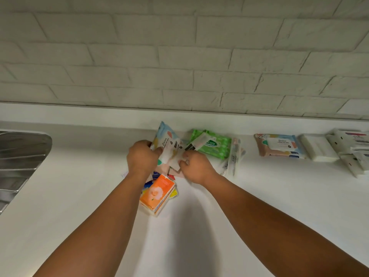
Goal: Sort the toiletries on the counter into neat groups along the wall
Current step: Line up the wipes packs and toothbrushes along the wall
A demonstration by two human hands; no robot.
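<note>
In the middle of the frame we see both hands on one pastel wipes pack (166, 140), lifted and tilted just above the white desk (79, 176), near the brick wall (179, 56). The left hand (142, 156) wraps the pack's left edge with curled fingers. The right hand (194, 166) pinches its lower right part near the white label, though we cannot tell exactly which fold it has. We judge the pack soft and light: a film pouch that bends and crinkles, a little slick, and floppy if held by one corner. We would hold it across the short sides or flat under the belly, and keep clear of the label flap, which could peel open. A matching pastel pack (279, 145) lies flat at the right of the frame beside white packs (319, 147), and we take that as its likely group. Just right of the hands lies a green wipes pack (214, 145) with slim packets (235, 154) beside it. Below the hands an orange tissue pack (157, 193) sits on a small unsorted heap. A steel sink drainer (20, 154) shows at the left edge.
</note>
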